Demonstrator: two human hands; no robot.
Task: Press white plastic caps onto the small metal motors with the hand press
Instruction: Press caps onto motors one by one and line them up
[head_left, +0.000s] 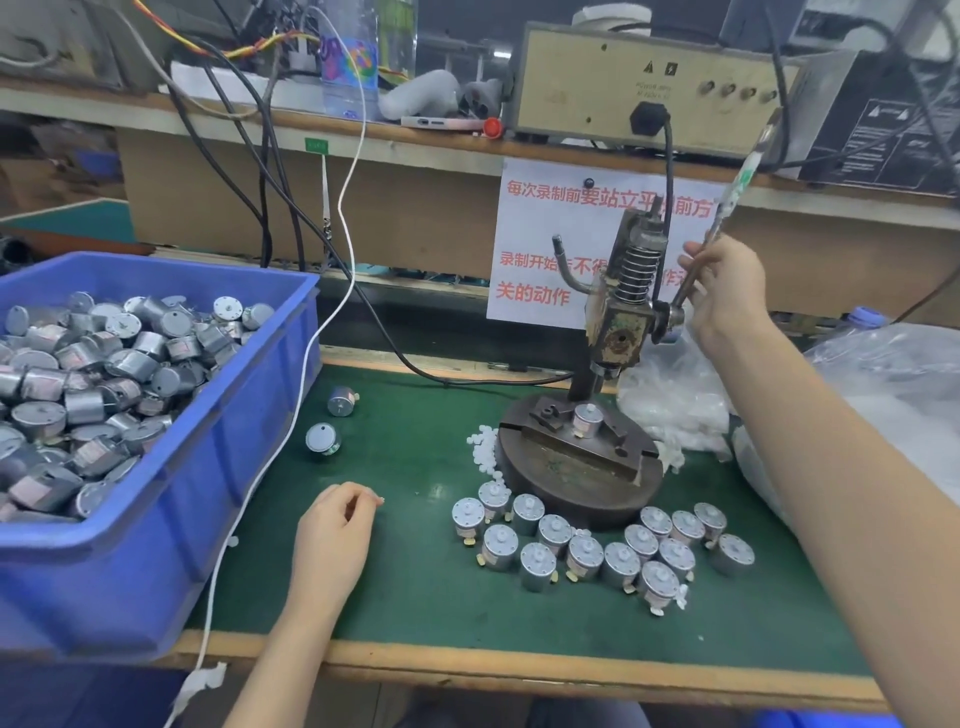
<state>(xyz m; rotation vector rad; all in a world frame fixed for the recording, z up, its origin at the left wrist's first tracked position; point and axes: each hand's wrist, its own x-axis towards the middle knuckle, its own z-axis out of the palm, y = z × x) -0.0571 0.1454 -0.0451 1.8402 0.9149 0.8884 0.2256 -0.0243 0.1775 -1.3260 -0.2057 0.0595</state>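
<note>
The hand press (621, 317) stands on a round metal base (576, 467) on the green mat. A small metal motor (588, 418) with a white cap on top sits in the fixture under the ram. My right hand (727, 291) grips the press lever (727, 208), which points up and to the right. My left hand (337, 525) rests on the mat with curled fingers, pinching a small white cap (378, 500) at the fingertips. Several capped motors (587, 545) stand in front of the base. Loose white caps (483, 447) lie left of the base.
A blue bin (156, 509) full of motors fills the left side. Two loose motors (324, 439) lie on the mat near it. A white cable (291, 415) crosses the mat. Plastic bags (883, 395) lie to the right. A paper notice (545, 249) hangs behind the press.
</note>
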